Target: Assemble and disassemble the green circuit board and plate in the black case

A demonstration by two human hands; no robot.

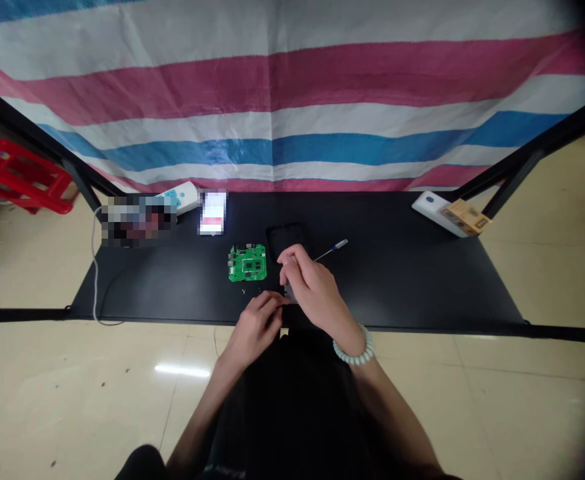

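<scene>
My left hand (257, 323) and my right hand (309, 283) meet at the near edge of a black table (402, 273). Both are curled around a small dark part (288, 291) that is mostly hidden between the fingers. A pale bead bracelet (356, 350) circles my right wrist. A green circuit board (247, 263) lies flat just left of my right hand. A black casing shell (287, 239) rests behind the fingers. A thin screwdriver (331, 250) with a blue handle lies to the right of it. Tiny screws (244, 291) sit near my left hand.
A white power strip (182, 195) and a white cable (95, 267) are at the back left, beside a small card (213, 212). A white box with a brown carton (452, 213) sits at the back right. A red stool (19, 177) stands left. A striped tarp (292, 100) hangs behind.
</scene>
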